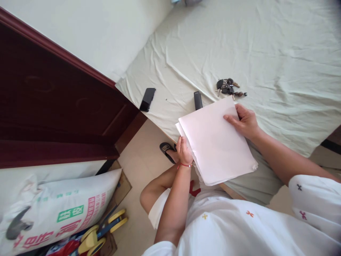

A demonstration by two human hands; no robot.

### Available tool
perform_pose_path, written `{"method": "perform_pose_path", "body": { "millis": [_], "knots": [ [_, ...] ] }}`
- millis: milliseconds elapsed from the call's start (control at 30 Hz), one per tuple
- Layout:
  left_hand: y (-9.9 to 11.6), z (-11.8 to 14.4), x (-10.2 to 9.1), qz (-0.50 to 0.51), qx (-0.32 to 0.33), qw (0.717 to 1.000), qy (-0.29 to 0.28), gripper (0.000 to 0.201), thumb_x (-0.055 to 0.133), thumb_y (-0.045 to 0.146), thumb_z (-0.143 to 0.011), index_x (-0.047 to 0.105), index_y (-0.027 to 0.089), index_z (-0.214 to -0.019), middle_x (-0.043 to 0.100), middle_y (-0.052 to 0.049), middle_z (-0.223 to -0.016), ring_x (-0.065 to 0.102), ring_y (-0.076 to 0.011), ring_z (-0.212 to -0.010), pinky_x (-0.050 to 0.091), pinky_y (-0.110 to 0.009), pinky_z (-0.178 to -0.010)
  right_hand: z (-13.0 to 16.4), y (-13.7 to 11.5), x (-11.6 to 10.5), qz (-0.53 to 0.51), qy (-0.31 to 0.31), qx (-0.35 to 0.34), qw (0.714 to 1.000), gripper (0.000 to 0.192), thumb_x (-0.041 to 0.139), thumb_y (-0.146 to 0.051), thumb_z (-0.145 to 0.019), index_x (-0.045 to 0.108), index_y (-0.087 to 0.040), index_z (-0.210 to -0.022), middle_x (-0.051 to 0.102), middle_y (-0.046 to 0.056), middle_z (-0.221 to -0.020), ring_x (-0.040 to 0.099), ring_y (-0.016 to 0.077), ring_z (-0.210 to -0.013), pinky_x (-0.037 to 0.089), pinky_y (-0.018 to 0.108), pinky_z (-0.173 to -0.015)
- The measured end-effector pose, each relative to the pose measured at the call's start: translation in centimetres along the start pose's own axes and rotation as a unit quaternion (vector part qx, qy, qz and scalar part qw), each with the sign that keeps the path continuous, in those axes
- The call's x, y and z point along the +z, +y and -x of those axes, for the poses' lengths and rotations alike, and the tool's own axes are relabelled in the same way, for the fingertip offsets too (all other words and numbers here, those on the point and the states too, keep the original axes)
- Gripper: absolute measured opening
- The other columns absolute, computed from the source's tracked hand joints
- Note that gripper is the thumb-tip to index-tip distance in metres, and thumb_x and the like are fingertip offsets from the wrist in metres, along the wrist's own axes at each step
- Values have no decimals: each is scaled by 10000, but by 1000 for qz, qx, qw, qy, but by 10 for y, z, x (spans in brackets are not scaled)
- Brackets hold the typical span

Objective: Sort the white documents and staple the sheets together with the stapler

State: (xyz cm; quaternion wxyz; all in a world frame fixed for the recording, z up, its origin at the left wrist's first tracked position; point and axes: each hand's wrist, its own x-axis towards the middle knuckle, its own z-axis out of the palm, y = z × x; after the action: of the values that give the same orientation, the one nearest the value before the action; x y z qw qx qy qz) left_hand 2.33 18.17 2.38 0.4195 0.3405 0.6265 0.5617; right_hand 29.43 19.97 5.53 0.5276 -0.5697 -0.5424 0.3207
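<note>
A stack of white paper sheets (217, 142) is held over the edge of a bed covered with a pale green sheet (266, 53). My left hand (184, 151) grips the stack's left edge; a red string bracelet is on that wrist. My right hand (243, 121) holds the stack's far right corner, thumb on top. The sheets are slightly fanned at the left and lower edges.
A bunch of keys (228, 87) lies on the bed just beyond the paper. Two black objects, one (147, 99) near the bed corner and one (197, 100) by the stack, rest on the sheet. A dark wooden headboard (53, 106) stands left. A printed sack (58, 209) lies on the floor.
</note>
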Motion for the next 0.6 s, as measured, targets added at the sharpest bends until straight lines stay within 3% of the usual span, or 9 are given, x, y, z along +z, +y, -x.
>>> {"method": "perform_pose_path", "body": {
  "millis": [233,600],
  "knots": [
    [-1,-2,-2,-38,46,998,-25,425,659,601,-946,697,189,-850,764,-120,-946,710,-277,-1142,567,-382,-1017,5,-3,0,13,-26,-34,999,341,747,-529,-908,665,-236,-1061,577,-15,-701,452,132,-561,363,282,-524],
    [-6,-8,-10,-148,110,982,-38,435,534,592,-1002,620,232,-774,659,-71,-787,670,-244,-960,547,-358,-879,11,-3,10,15,-31,-49,998,301,733,-486,-922,639,-247,-1077,634,-11,-718,487,134,-555,396,297,-552]
  ]
}}
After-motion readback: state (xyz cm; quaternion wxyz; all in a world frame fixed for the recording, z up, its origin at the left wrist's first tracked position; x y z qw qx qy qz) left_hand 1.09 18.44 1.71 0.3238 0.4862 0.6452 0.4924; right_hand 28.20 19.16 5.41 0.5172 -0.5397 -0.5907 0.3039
